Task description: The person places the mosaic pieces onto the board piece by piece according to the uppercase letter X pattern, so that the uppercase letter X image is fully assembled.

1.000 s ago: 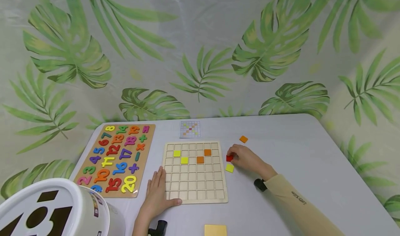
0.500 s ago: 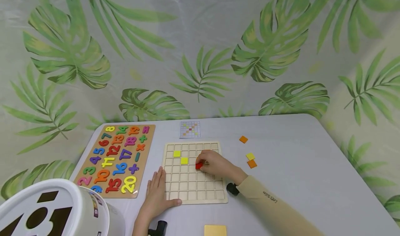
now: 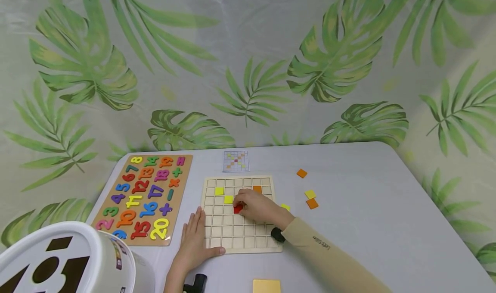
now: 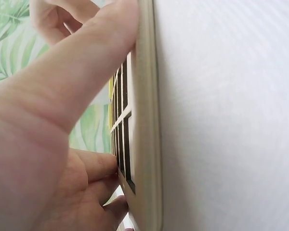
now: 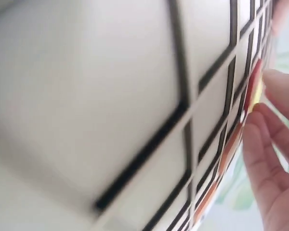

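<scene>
My right hand (image 3: 257, 207) pinches a small red square tile (image 3: 237, 209) between thumb and fingers, right at the middle cells of the wooden grid board (image 3: 248, 232). In the right wrist view the red tile (image 5: 252, 86) stands close over the grid, fingertips at its edge. My left hand (image 3: 195, 241) lies at the board's near left corner, fingers straight along the left side, thumb on the front edge. Two yellow tiles (image 3: 219, 191) sit in cells at the upper left, and an orange tile (image 3: 257, 189) at the upper right. The right hand hides part of the grid.
A patterned card (image 3: 236, 161) lies behind the board. Loose orange (image 3: 302, 173) and yellow tiles (image 3: 310, 194) are scattered to the right. A number puzzle (image 3: 174, 207) lies left, with a white tub (image 3: 73, 245) in front. A pale yellow block (image 3: 266, 286) is at the near edge.
My right hand has carried the red tile from the table right of the board leftward over the grid, then slightly farther left to its middle. The left hand has stayed in place.
</scene>
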